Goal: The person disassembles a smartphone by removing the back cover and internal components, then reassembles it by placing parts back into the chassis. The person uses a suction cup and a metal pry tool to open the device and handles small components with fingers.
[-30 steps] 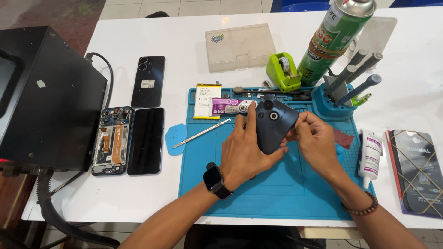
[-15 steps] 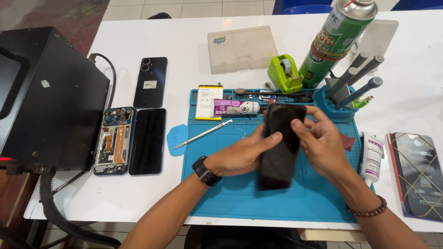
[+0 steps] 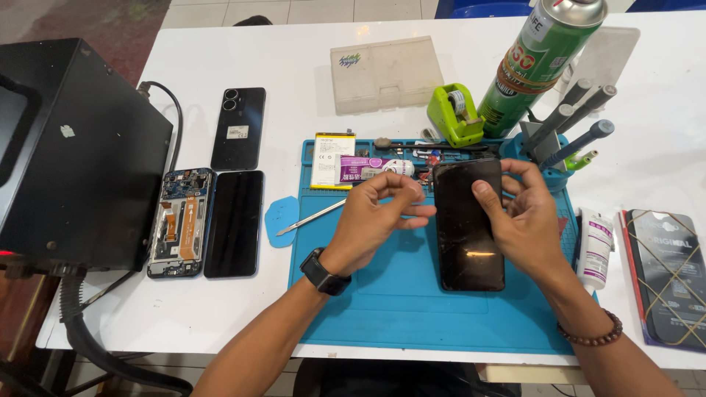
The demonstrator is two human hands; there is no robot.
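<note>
White table (image 3: 294, 44) with a blue mat (image 3: 412, 309): the right hand (image 3: 526, 220) grips a black phone (image 3: 468, 228) screen-up over the mat, while the left hand (image 3: 379, 217) hovers beside it, fingers loosely curled, empty.

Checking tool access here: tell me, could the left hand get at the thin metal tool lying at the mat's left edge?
Probably yes. The left hand is empty, beside the phone held by the right hand. The metal tool lies uncovered just to its left, with bare blue mat between them.
</note>
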